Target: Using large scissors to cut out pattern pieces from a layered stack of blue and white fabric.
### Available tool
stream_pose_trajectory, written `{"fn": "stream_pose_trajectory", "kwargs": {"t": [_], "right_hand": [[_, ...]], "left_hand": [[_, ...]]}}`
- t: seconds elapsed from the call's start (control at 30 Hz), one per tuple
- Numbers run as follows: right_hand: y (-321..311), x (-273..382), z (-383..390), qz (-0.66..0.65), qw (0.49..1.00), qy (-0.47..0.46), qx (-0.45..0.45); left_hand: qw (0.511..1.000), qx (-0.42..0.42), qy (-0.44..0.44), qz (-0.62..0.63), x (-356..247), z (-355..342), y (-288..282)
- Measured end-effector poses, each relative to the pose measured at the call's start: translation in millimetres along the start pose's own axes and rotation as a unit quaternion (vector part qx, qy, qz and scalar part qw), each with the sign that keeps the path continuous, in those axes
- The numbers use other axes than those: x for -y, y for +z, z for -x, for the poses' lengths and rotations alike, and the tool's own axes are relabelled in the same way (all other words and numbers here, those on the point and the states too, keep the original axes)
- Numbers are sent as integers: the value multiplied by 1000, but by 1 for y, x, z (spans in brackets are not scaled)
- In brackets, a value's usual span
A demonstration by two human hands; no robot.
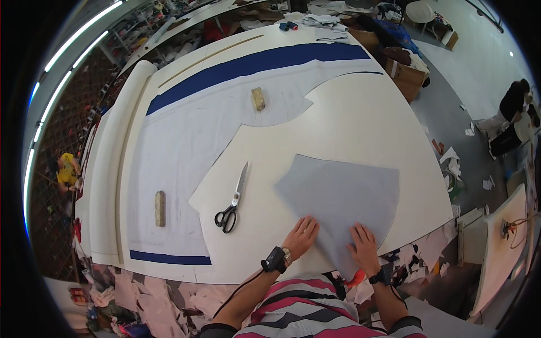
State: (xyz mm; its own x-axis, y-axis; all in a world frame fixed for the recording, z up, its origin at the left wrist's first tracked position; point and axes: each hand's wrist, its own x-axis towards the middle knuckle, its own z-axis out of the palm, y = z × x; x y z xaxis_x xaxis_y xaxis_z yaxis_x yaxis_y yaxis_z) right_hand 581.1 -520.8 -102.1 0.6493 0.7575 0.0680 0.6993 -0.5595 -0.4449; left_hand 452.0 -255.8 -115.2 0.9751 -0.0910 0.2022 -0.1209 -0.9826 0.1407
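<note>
A grey-blue cut piece of cloth [349, 194] lies flat at the near right of the white table [270, 143], its lower corner reaching over the near edge. My left hand [301, 238] rests at the cloth's left edge, its fingers stretched out. On the lower right part of the cloth lies my right hand [365, 250], palm down with fingers apart. Black-handled scissors [230, 208] lie left of the cloth, blades pointing away from me. Farther left, a large pale sheet [186, 146] covers navy fabric [259, 66], which shows along the far and near edges.
Two block-shaped weights, one far [257, 99] and one near [160, 208], sit on the pale sheet. A long white roll [121, 169] lines the left side, and a thin wooden stick [211, 60] lies at the back. Boxes [407, 78] stand beyond the far right corner. Scraps litter the floor.
</note>
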Motion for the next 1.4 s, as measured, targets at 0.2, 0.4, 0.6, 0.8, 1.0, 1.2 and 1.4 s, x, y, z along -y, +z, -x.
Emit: {"fn": "stream_pose_trajectory", "kwargs": {"t": [0.2,0.4,0.6,0.8,1.0,1.2,1.4], "right_hand": [[-9,-25,15,-52,998,-31,26],[-31,-60,17,-129,992,-2,-7],[-68,-88,27,-310,928,197,56],[-75,-100,15,-277,944,154,96],[-54,-73,-60,-59,990,-126,2],[-20,-76,-149,3,979,-201,13],[-30,-90,-188,55,980,-182,64]], "left_hand": [[1000,-8,-2,-24,6,-14,9],[1000,-12,-1,-2,-2,-18,9],[984,146,5,99,-2,-16,-2],[994,54,66,65,12,14,-1],[995,74,-52,44,8,6,-7],[991,71,-114,-8,-32,1,3],[989,68,-134,-5,-37,11,10]]}}
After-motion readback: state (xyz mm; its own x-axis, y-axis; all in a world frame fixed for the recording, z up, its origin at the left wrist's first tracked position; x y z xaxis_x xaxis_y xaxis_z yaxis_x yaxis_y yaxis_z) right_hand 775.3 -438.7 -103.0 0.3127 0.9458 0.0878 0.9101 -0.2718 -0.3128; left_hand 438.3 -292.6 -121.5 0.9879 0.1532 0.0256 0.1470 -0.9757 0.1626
